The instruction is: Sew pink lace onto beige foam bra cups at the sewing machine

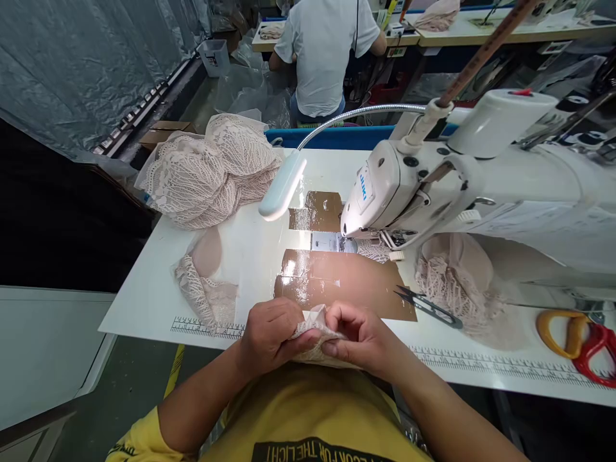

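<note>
My left hand [270, 336] and my right hand [359, 337] meet at the near edge of the white sewing table [149, 295]. Both are closed on a small pale pink lace piece [315, 328], pinched between thumbs and fingers just above my yellow shirt. The white sewing machine [433, 186] stands ahead and to the right, its needle end over the metal plate [327, 242]. Brown tape patches [346, 279] cover the table in front of my hands.
A heap of lace cups [212, 170] lies at the back left, one lace piece [205, 282] at the left, another [452, 279] under the machine arm. Thread snips [426, 305] and orange and red scissors [577, 340] lie right. A person in a white shirt [325, 54] sits ahead.
</note>
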{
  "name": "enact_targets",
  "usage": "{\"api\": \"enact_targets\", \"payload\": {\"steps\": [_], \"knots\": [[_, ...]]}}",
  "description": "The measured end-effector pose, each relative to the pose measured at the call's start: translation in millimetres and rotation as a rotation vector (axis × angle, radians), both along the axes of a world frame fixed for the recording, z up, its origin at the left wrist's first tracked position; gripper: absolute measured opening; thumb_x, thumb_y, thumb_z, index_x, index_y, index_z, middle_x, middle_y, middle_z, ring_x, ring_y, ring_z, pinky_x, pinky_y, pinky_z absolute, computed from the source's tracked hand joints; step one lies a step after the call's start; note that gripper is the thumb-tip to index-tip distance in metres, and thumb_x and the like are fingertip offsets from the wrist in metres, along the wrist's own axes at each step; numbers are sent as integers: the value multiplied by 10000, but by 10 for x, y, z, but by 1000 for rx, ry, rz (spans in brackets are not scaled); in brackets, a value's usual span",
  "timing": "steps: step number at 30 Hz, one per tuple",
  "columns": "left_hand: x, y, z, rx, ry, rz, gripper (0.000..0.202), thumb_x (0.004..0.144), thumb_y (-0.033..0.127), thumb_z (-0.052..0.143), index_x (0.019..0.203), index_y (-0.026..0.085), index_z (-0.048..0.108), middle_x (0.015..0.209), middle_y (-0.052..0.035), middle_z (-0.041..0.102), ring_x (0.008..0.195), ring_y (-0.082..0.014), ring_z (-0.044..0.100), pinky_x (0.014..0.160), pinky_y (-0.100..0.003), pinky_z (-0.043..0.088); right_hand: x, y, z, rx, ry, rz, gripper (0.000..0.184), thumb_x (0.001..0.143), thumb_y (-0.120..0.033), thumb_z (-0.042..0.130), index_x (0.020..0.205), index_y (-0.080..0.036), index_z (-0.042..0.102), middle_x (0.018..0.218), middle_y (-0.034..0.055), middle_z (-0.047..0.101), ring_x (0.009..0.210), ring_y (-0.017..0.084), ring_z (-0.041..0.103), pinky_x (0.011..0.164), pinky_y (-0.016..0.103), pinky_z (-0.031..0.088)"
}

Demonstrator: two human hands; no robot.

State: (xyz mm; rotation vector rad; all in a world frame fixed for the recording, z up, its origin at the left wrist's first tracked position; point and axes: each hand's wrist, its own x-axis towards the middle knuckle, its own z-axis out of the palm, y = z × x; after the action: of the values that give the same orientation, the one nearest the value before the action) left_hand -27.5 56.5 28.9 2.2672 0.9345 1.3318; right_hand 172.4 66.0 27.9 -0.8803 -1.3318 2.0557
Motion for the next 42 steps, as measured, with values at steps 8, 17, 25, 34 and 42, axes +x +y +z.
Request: {"api": "enact_targets", "payload": {"steps": [8, 17, 25, 34, 42], "knots": [[-3, 48, 0, 48, 84, -52, 152, 876, 204, 568, 736, 161, 525, 616, -28, 589, 592, -128, 541, 588, -234, 484, 22, -2, -40, 36, 13, 75, 211, 760, -276, 719, 774, -198, 524, 801, -9, 514, 746, 127, 489, 650, 240, 396], [-17, 41, -5, -232, -30, 67, 258, 872, 255, 572, 634, 170, 518, 538, 17, 525, 529, -108, 490, 550, -228, 415, -13, 17, 26, 136, -106, -55, 263, 809, -374, 653, 658, -178, 562, 673, -12, 512, 644, 120, 452, 604, 247, 385], [-10, -74, -97, -1376, -964, -182, 774, 826, 772, 226, 1118, 151, 585, 980, -136, 669, 933, -267, 636, 820, -421, 494, 11, -7, -62, -145, 3, -553, 333, 647, -486, 764, 635, -186, 618, 613, 11, 584, 563, 146, 504, 540, 282, 451], [384, -230, -128, -1436, -1125, -103, 545, 612, 164, 734, 1145, 163, 617, 985, -86, 689, 984, -265, 621, 864, -382, 498, -242, -34, -92, -93, -48, -476, 252, 689, -421, 754, 647, -187, 671, 645, 18, 620, 626, 174, 545, 613, 313, 475], [-269, -272, -55, -1310, -451, -712, 301, 819, 282, 600, 544, 163, 616, 571, -56, 603, 564, -160, 593, 579, -292, 507, -44, 109, -98, -182, 61, -671, 293, 610, -396, 813, 658, -200, 600, 621, -10, 609, 573, 134, 541, 577, 272, 493]]}}
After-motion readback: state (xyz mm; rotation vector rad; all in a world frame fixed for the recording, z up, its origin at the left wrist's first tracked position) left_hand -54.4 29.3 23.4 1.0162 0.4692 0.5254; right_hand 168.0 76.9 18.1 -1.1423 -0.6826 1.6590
